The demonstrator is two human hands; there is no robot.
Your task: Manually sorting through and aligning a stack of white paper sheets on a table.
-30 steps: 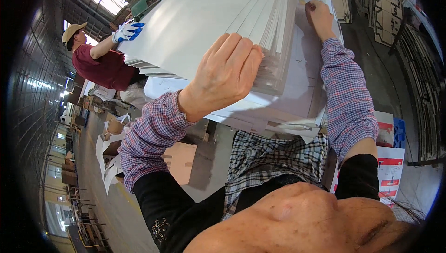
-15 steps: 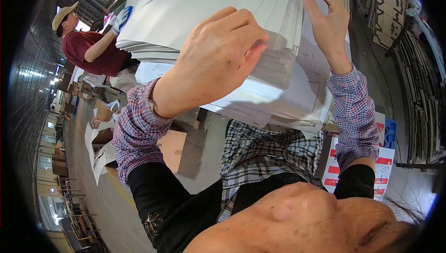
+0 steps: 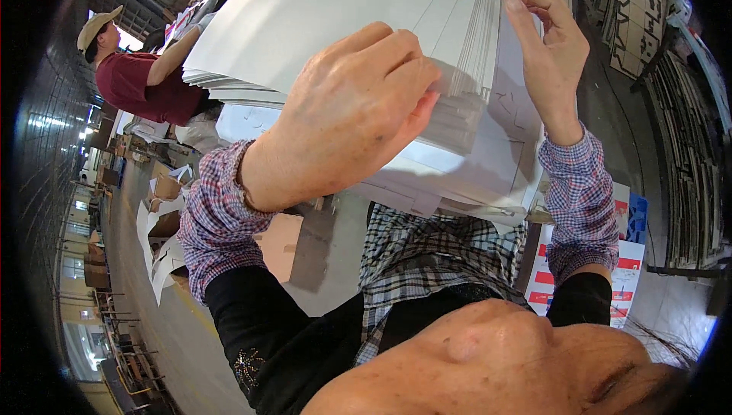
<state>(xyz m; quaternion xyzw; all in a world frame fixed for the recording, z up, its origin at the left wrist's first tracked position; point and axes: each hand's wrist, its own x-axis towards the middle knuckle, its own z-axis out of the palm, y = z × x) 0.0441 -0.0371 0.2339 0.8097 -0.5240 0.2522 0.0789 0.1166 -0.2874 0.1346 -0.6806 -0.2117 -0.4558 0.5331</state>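
Observation:
A thick stack of large white sheets (image 3: 328, 3) lies before me, its right-hand edges fanned out in thin steps. Over the near edge, my left hand (image 3: 351, 106) is closed with its fingers curled round the sheets; its fingertips are partly hidden. At the fanned right edge, my right hand (image 3: 555, 53) is closed in a pinch of thumb and forefinger, the other fingers bent. Whatever is between those two tips is too small to make out. Beneath the sheets is a lower white pile (image 3: 488, 175) with dark line marks on it.
A co-worker in a dark red shirt (image 3: 137, 83) stands at the far left. Cut-out boards (image 3: 637, 19) and stacked panels (image 3: 690, 171) stand at the right. Red-and-white printed sheets (image 3: 625, 278) and a blue crate (image 3: 637, 217) are low right. Cardboard (image 3: 280, 246) lies on the floor.
My right hand has shifted slightly right and nearer to me, its pinch kept. The left hand has dropped a little, still closed. The co-worker's gloved hand has moved off the stack's far left corner.

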